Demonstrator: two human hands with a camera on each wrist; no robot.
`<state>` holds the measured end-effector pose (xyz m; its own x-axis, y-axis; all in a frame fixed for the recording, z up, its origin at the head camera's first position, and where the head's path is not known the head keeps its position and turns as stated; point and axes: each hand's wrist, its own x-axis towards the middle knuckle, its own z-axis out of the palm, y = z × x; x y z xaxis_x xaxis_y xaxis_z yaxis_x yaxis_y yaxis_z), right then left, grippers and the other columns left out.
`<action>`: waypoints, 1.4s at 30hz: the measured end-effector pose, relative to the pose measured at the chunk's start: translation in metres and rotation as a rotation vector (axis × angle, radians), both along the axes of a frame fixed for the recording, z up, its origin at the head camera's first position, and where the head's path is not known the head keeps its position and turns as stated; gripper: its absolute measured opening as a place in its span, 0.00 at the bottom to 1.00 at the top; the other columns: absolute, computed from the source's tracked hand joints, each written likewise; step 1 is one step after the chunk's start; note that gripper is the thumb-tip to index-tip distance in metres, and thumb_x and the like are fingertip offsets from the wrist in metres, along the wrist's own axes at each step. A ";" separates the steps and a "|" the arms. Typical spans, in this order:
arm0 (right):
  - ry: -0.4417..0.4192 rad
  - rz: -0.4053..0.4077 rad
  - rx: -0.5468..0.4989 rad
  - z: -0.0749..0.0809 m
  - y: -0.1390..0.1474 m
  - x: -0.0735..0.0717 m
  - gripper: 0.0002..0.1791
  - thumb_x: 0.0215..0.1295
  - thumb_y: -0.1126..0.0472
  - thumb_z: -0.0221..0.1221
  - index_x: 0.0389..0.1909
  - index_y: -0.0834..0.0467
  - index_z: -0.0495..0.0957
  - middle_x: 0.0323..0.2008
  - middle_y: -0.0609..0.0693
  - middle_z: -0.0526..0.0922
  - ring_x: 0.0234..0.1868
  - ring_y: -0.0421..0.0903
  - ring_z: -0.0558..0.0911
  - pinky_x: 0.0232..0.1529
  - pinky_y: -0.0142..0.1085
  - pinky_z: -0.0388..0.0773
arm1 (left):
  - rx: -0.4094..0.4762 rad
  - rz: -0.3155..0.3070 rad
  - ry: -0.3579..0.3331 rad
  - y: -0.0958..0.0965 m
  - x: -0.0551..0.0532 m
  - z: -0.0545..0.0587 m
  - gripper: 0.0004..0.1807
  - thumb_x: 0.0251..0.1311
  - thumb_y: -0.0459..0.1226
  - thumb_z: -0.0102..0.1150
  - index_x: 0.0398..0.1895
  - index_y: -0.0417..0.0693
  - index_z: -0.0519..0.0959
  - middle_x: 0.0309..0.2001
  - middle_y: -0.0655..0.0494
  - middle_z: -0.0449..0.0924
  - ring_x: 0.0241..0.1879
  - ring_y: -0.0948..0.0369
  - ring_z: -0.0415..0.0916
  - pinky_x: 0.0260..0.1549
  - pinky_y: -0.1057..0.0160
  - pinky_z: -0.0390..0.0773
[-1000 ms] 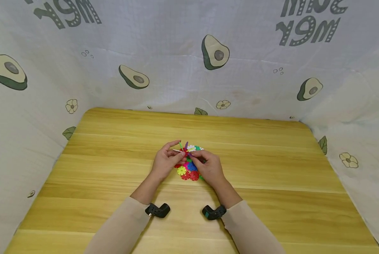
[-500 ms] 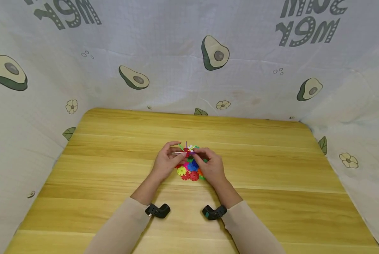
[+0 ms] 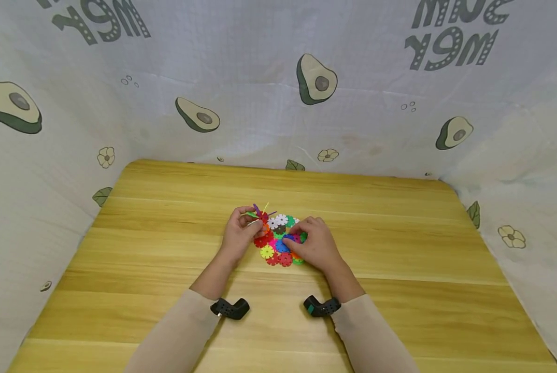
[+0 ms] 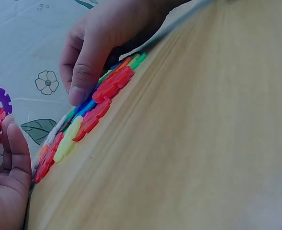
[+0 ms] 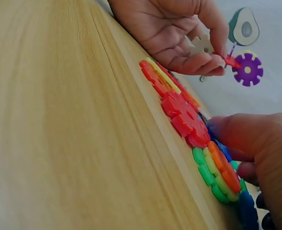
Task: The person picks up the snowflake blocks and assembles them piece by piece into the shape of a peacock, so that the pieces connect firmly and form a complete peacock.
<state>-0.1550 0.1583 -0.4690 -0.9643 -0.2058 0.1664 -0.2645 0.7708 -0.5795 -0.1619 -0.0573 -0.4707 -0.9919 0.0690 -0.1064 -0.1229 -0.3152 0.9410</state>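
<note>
My left hand (image 3: 237,236) pinches a joined cluster of notched plastic snowflake discs, raised at the left side of a pile. A red disc (image 3: 262,216) forms its middle. Around that stick out a purple disc (image 5: 247,70), a white disc (image 5: 202,45), and green and yellow ones seen edge-on. My right hand (image 3: 319,243) is down over the right part of the pile, thumb and fingers apart, with the thumb tip at the blue discs (image 3: 282,246). Its fingertips are partly hidden, and no disc is seen lifted in them.
Loose discs lie overlapping on the wooden table (image 3: 399,233): a yellow disc (image 3: 267,252), red discs (image 3: 285,259), white discs (image 3: 281,219), and green and orange ones. A printed cloth (image 3: 255,140) hangs behind the table.
The right hand has left the cluster, where it held a purple disc, and moved down right to the pile. That purple disc stays on the cluster, which the left hand has turned and drawn left.
</note>
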 end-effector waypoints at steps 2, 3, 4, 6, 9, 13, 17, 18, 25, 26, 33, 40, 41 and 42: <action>-0.021 0.004 -0.029 0.000 -0.001 0.000 0.15 0.56 0.48 0.75 0.38 0.53 0.87 0.38 0.48 0.84 0.46 0.48 0.75 0.47 0.42 0.76 | 0.002 0.011 -0.010 0.000 0.000 0.000 0.20 0.63 0.23 0.56 0.56 0.41 0.67 0.37 0.54 0.77 0.32 0.65 0.83 0.34 0.70 0.86; -0.035 0.001 -0.047 0.000 -0.001 0.000 0.15 0.57 0.49 0.75 0.38 0.53 0.86 0.38 0.48 0.84 0.45 0.48 0.75 0.47 0.41 0.75 | 0.005 0.013 -0.012 0.000 0.000 0.000 0.19 0.63 0.22 0.55 0.54 0.41 0.67 0.36 0.55 0.77 0.31 0.65 0.83 0.33 0.71 0.86; -0.047 -0.002 -0.063 0.001 -0.002 0.000 0.14 0.58 0.49 0.74 0.39 0.53 0.85 0.37 0.48 0.84 0.45 0.47 0.75 0.46 0.40 0.75 | 0.008 0.013 -0.009 0.000 0.000 0.000 0.18 0.62 0.22 0.55 0.53 0.40 0.67 0.36 0.55 0.77 0.31 0.65 0.82 0.33 0.71 0.85; -0.072 -0.013 -0.106 0.001 -0.003 0.000 0.13 0.60 0.52 0.73 0.40 0.53 0.84 0.36 0.48 0.83 0.42 0.47 0.75 0.43 0.38 0.74 | 0.009 0.009 -0.004 0.001 0.000 -0.001 0.17 0.61 0.22 0.56 0.51 0.40 0.67 0.37 0.55 0.77 0.32 0.66 0.81 0.34 0.72 0.85; -0.090 -0.021 -0.180 0.000 -0.005 0.001 0.10 0.64 0.55 0.71 0.41 0.53 0.83 0.33 0.48 0.81 0.37 0.47 0.74 0.38 0.35 0.74 | -0.017 0.000 0.012 0.000 -0.001 -0.002 0.17 0.59 0.23 0.60 0.50 0.39 0.69 0.39 0.56 0.79 0.36 0.65 0.81 0.36 0.72 0.84; -0.055 -0.007 -0.312 0.000 -0.007 0.002 0.08 0.66 0.59 0.69 0.42 0.55 0.83 0.33 0.50 0.82 0.34 0.46 0.76 0.34 0.30 0.75 | -0.050 -0.021 0.022 -0.001 -0.001 -0.003 0.18 0.58 0.24 0.64 0.50 0.40 0.71 0.42 0.58 0.81 0.40 0.64 0.81 0.38 0.72 0.84; 0.009 0.009 -0.416 0.000 -0.009 0.004 0.09 0.66 0.62 0.68 0.44 0.58 0.82 0.37 0.53 0.86 0.35 0.45 0.79 0.35 0.27 0.78 | -0.056 -0.052 0.019 -0.001 0.000 -0.003 0.19 0.58 0.24 0.65 0.50 0.41 0.71 0.42 0.58 0.81 0.41 0.64 0.82 0.39 0.72 0.84; 0.020 0.010 -0.432 -0.001 -0.009 0.004 0.09 0.66 0.63 0.68 0.44 0.59 0.82 0.37 0.53 0.86 0.35 0.45 0.80 0.36 0.27 0.79 | -0.057 -0.061 0.019 -0.001 0.000 -0.003 0.19 0.58 0.24 0.65 0.50 0.41 0.71 0.43 0.58 0.81 0.41 0.64 0.82 0.40 0.72 0.84; 0.036 0.019 -0.485 -0.002 -0.013 0.006 0.11 0.66 0.64 0.68 0.47 0.61 0.82 0.39 0.56 0.87 0.38 0.47 0.84 0.41 0.28 0.82 | -0.033 -0.101 0.026 -0.002 0.000 -0.004 0.17 0.62 0.25 0.62 0.51 0.38 0.70 0.42 0.56 0.81 0.40 0.65 0.82 0.41 0.71 0.85; 0.038 0.018 -0.490 -0.002 -0.013 0.006 0.11 0.66 0.64 0.67 0.47 0.61 0.82 0.39 0.56 0.87 0.38 0.48 0.84 0.40 0.28 0.82 | -0.026 -0.106 0.028 -0.002 0.001 -0.004 0.16 0.63 0.25 0.61 0.51 0.39 0.70 0.41 0.57 0.81 0.39 0.65 0.82 0.41 0.71 0.85; 0.050 -0.004 -0.545 -0.004 -0.013 0.005 0.10 0.68 0.65 0.66 0.48 0.61 0.81 0.36 0.57 0.87 0.35 0.43 0.84 0.39 0.26 0.82 | 0.082 -0.167 0.048 -0.003 0.002 -0.002 0.14 0.71 0.25 0.52 0.57 0.38 0.67 0.44 0.56 0.77 0.41 0.63 0.87 0.44 0.65 0.88; 0.102 -0.020 -0.670 -0.003 -0.015 0.004 0.12 0.71 0.66 0.62 0.52 0.64 0.81 0.41 0.61 0.86 0.36 0.47 0.85 0.39 0.24 0.82 | -0.004 -0.214 0.083 -0.004 0.002 -0.001 0.22 0.71 0.26 0.51 0.67 0.37 0.65 0.43 0.53 0.71 0.37 0.62 0.88 0.41 0.66 0.88; 0.103 -0.025 -0.694 -0.003 -0.015 0.004 0.13 0.71 0.67 0.62 0.53 0.64 0.81 0.42 0.62 0.85 0.37 0.47 0.84 0.40 0.23 0.83 | -0.044 -0.218 0.093 -0.004 0.002 -0.001 0.23 0.71 0.27 0.52 0.68 0.38 0.66 0.42 0.53 0.70 0.36 0.63 0.87 0.40 0.67 0.88; 0.100 -0.029 -0.716 -0.002 -0.016 0.004 0.13 0.71 0.67 0.62 0.54 0.64 0.81 0.43 0.62 0.84 0.38 0.47 0.84 0.40 0.23 0.83 | -0.084 -0.224 0.106 -0.004 0.003 0.000 0.24 0.71 0.27 0.53 0.68 0.39 0.67 0.42 0.52 0.70 0.34 0.63 0.86 0.38 0.67 0.88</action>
